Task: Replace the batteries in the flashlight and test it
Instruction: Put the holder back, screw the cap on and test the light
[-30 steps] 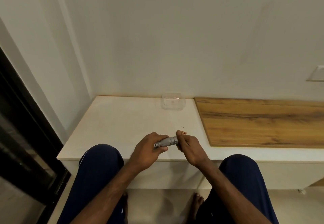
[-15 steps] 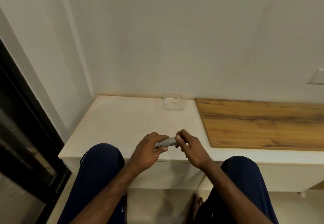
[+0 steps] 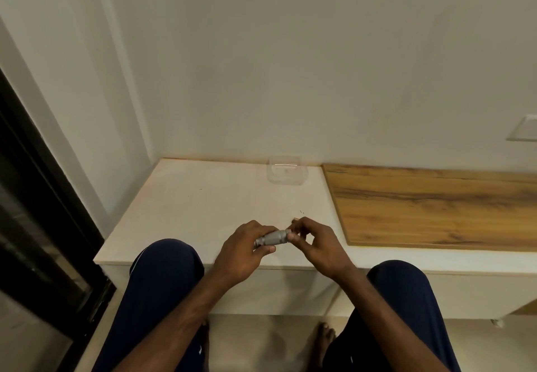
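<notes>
A small grey metal flashlight [image 3: 273, 238] lies sideways between my hands, above the front edge of the white table [image 3: 186, 214]. My left hand [image 3: 247, 249] is wrapped around its left part. My right hand [image 3: 315, 245] pinches the flashlight's right end with thumb and fingertips. A small brownish tip [image 3: 295, 220] sticks out above my right fingers; I cannot tell what it is. The flashlight's right end is hidden by my fingers.
A clear plastic box [image 3: 287, 169] stands at the back of the table against the wall. A wooden panel [image 3: 430, 208] covers the table's right part. My knees in dark blue trousers are under the table's front edge. A dark door frame [image 3: 35, 226] is at left.
My right fingers have shifted slightly on the flashlight's right end. Both hands stay in about the same place over the table's front edge.
</notes>
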